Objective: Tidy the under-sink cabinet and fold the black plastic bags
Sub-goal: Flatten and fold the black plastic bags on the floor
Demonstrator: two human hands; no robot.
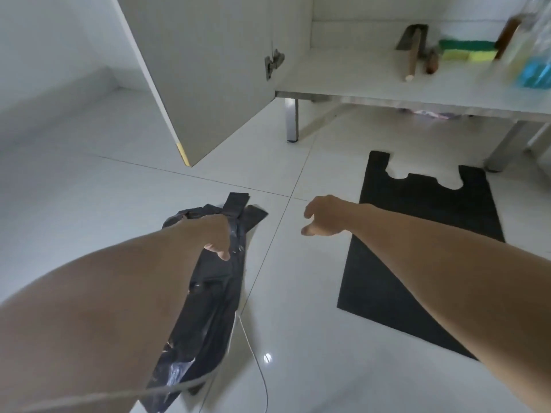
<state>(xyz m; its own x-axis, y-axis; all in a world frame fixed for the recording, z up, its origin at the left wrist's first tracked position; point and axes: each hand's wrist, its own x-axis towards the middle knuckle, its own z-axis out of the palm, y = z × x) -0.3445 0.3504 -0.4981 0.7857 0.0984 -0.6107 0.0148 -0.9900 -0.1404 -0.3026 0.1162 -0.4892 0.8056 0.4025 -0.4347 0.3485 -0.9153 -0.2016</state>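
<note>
My left hand (219, 234) grips a crumpled black plastic bag (208, 299) near its handles; the bag hangs or trails down along my forearm toward the lower left. A second black plastic bag (417, 242) lies spread flat on the white floor to the right, handles pointing toward the cabinet. My right hand (323, 216) hovers over the floor between the two bags, fingers loosely apart and holding nothing. The under-sink cabinet (343, 81) stands open at the top of the view.
The cabinet door (205, 73) swings out to the left. On the cabinet floor lie green-and-yellow sponges (468, 50), a scraper with a wooden handle (413, 52) and a blurred blue bottle (533, 70). Metal cabinet legs (292, 120) stand on the tiles. A thin cord (256, 359) crosses the floor.
</note>
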